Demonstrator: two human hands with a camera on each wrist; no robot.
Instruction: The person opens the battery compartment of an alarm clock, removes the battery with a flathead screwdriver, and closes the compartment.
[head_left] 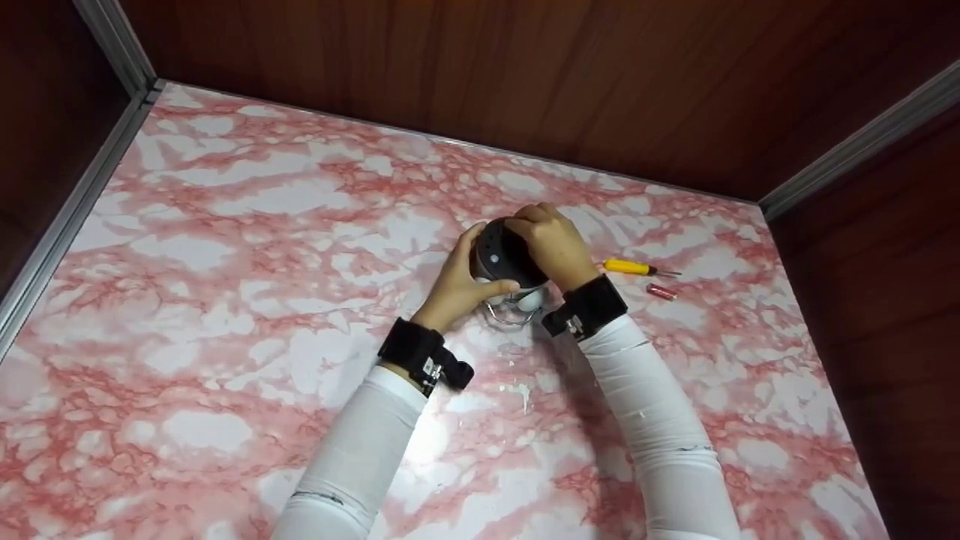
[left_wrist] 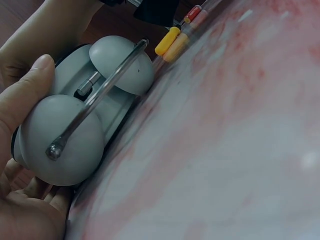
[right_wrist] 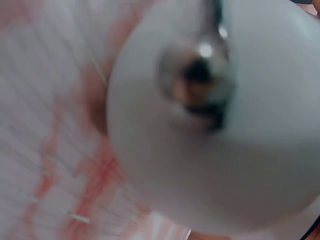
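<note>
A twin-bell alarm clock point(head_left: 493, 257) lies tipped on the tabletop, its black back turned up and its bells toward me. My left hand point(head_left: 459, 283) grips it from the left, thumb across the lower edge near the bells. Bent fingers of my right hand point(head_left: 556, 244) hold the far right part of the back; what lies under them is hidden. In the left wrist view, the pale grey bells point(left_wrist: 62, 135) and the metal handle point(left_wrist: 107, 87) between them show closely. One bell point(right_wrist: 235, 175) fills much of the blurred right wrist view.
Right of the clock lie a yellow-handled screwdriver point(head_left: 627, 267) and a red battery point(head_left: 661, 292). The glossy red-and-white marbled table point(head_left: 262, 300) is bounded by dark wood panels point(head_left: 450, 67) at the back and both sides.
</note>
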